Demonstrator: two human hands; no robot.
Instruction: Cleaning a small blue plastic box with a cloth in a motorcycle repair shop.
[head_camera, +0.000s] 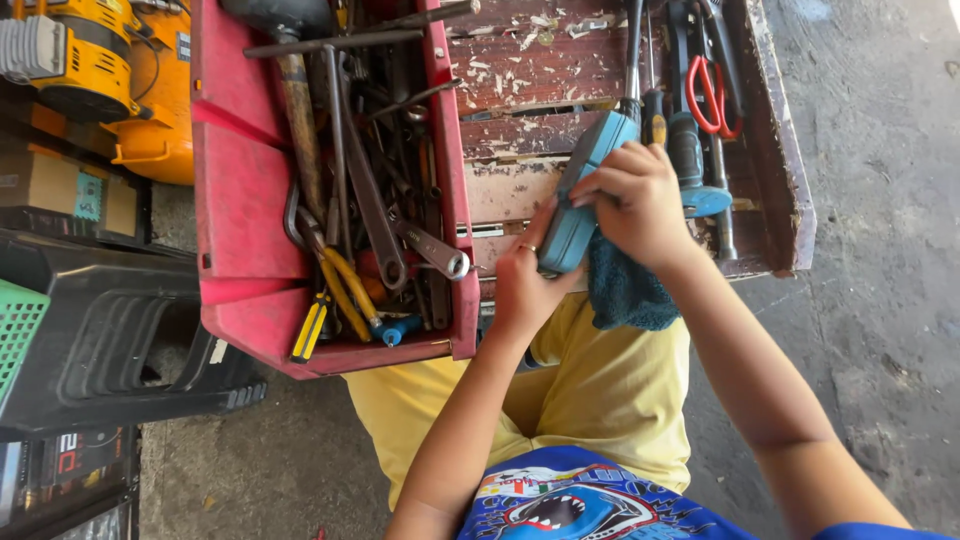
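— Since my right hand (640, 205) has its fingers (605, 175) wrapped over the teal power tool (585, 190), with a dark teal cloth (625, 290) bunched under the palm, where's the left hand?

— My left hand (525, 275) clasps the tool's lower end from beneath, fingers closed on it.

— How will it handle?

— Rigid, smooth plastic shell, probably weighty; I'd grip the thick body. Just left of the fingers sits the red toolbox (235, 180) of wrenches; beyond, the worn wooden counter (530, 70).

Teal power tool (583, 190) tilted upright, dark teal cloth (625, 292) beneath.
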